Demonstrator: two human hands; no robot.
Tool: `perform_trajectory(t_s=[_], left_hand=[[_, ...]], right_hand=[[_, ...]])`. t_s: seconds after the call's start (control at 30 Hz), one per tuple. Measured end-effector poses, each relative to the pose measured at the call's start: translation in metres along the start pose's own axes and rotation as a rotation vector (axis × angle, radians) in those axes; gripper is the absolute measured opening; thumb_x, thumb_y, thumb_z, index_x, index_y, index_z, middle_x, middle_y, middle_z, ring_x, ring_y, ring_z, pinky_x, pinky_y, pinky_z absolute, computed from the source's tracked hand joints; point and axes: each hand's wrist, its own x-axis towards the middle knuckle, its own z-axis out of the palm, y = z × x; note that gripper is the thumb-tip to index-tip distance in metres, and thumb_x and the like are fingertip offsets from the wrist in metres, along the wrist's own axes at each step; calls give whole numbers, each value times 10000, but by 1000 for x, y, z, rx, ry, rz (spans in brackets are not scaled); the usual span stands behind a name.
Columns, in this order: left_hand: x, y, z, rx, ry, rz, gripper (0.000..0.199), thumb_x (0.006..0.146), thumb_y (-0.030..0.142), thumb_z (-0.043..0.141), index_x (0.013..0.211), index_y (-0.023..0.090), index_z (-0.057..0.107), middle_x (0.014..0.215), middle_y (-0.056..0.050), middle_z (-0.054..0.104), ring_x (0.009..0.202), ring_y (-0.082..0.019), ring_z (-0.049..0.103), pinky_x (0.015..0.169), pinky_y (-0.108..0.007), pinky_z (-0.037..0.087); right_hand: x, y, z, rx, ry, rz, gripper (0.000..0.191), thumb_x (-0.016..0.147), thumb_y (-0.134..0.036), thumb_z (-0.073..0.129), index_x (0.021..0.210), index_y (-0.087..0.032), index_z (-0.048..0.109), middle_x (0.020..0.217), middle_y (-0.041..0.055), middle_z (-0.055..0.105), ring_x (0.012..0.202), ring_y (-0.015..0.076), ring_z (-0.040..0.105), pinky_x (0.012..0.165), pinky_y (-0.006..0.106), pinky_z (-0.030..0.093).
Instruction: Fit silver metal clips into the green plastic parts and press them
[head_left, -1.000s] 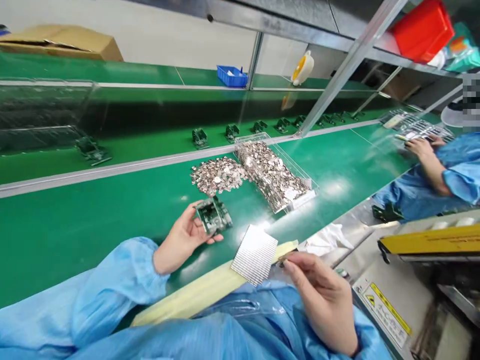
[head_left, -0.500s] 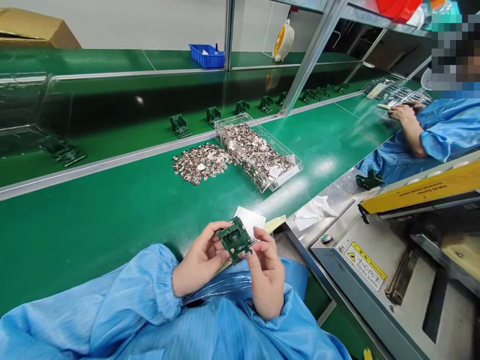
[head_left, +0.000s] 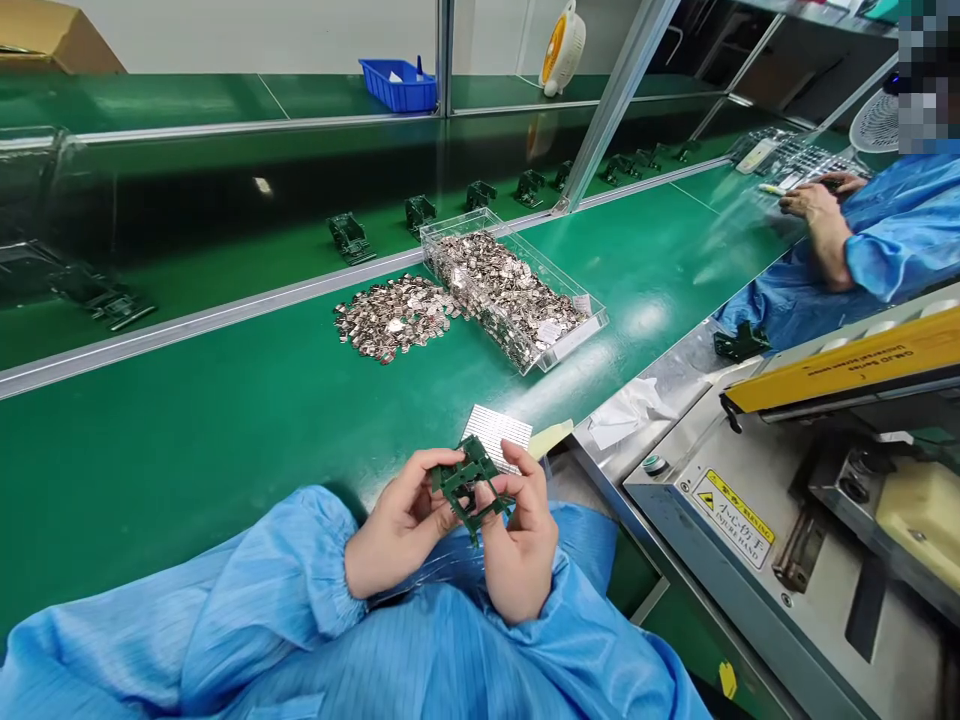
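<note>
Between my hands, above the front edge of the bench, is a dark green plastic frame [head_left: 472,472] with cut-outs and small arms. My left hand [head_left: 401,520] grips its left side between thumb and fingers. My right hand [head_left: 521,540] is closed on its right side, the thumb pressing on the near face. Just behind the part lies a silvery ribbed block [head_left: 495,432]. Farther off, a clear plastic tray [head_left: 517,290] is filled with small shiny metal pieces, and a loose pile of metal pieces [head_left: 390,315] lies to its left.
Several similar green frames [head_left: 350,237] stand in a row on the belt behind the metal rail. To my right is a machine with a yellow panel [head_left: 855,355] and a warning label [head_left: 733,520]. A co-worker's hands [head_left: 817,205] are at far right. A blue bin [head_left: 397,85] sits behind.
The green frame has tilted in my hands, and my right thumb has moved up and left onto its face. My view has shifted slightly.
</note>
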Motion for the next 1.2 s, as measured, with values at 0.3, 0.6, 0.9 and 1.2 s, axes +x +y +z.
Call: perform_trajectory(t_s=[0.3, 0.6, 0.9, 1.2], left_hand=[[-3, -1, 1, 201, 83, 45, 284, 914, 218, 584, 1177, 282, 498, 840, 20, 561, 650, -73, 515, 593, -156, 456], [-5, 4, 4, 212, 104, -72, 252, 906, 279, 575, 1141, 234, 493, 760, 16, 540, 663, -121, 538, 567, -205, 471], [-7, 7, 5, 253, 127, -54, 227, 890, 204, 549, 1112, 212, 504, 776, 2, 572, 654, -118, 534, 548, -201, 449], [-10, 10, 9, 305, 119, -41, 243, 866, 177, 563, 1104, 213, 526, 797, 4, 592, 623, -109, 546, 546, -203, 453]], right_hand=[[1, 1, 0, -15, -66, -19, 11, 858, -212, 627, 859, -216, 617, 1230, 77, 563, 1159, 227, 543, 985, 380, 417], [1, -6, 3, 215, -72, 135, 71, 837, -244, 663, 802, -196, 625, 877, 50, 631, 798, 172, 614, 676, 276, 517], [2, -10, 5, 331, -69, 184, 107, 796, -251, 716, 746, -186, 647, 775, 24, 629, 696, 142, 605, 605, 239, 511], [-7, -12, 3, 313, -22, 190, 166, 793, -314, 707, 723, -188, 624, 742, 15, 610, 670, 142, 576, 585, 243, 496]])
